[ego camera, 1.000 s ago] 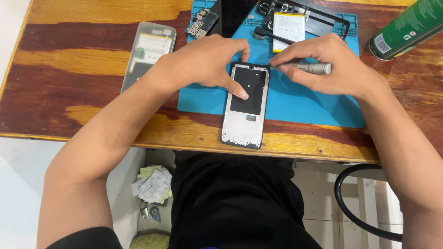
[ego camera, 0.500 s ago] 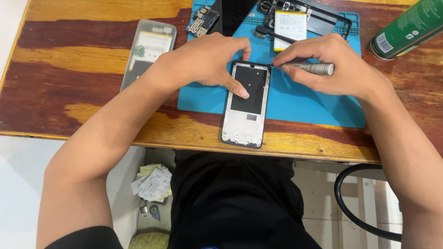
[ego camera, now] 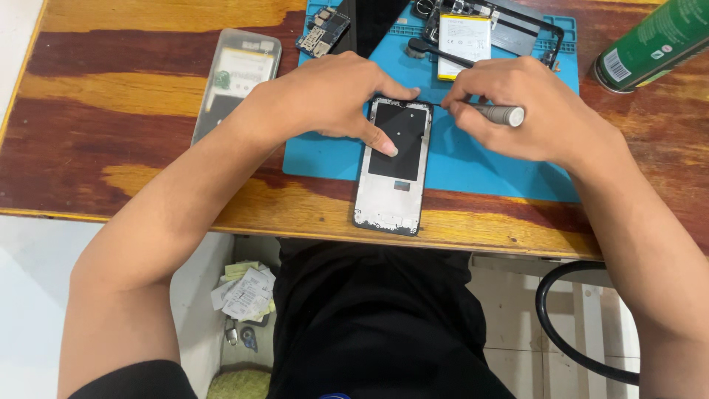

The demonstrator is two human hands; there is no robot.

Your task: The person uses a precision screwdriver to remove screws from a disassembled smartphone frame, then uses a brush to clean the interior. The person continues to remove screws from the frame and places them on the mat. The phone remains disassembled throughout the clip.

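Note:
A stripped phone frame (ego camera: 391, 192) lies lengthwise on the blue work mat (ego camera: 473, 166), its near end over the wooden table. My left hand (ego camera: 332, 96) presses down on it, thumb on the dark inner panel and fingers over its top left corner. My right hand (ego camera: 517, 111) grips a small metal-handled screwdriver (ego camera: 498, 113), its tip at the frame's top right corner.
At the mat's far side lie a phone battery (ego camera: 464, 37), a circuit board (ego camera: 323, 31), a black tool and a black frame part (ego camera: 532, 26). A clear phone case (ego camera: 240, 81) rests left. A green spray can (ego camera: 657, 41) lies right. Table edge (ego camera: 295, 222) is near me.

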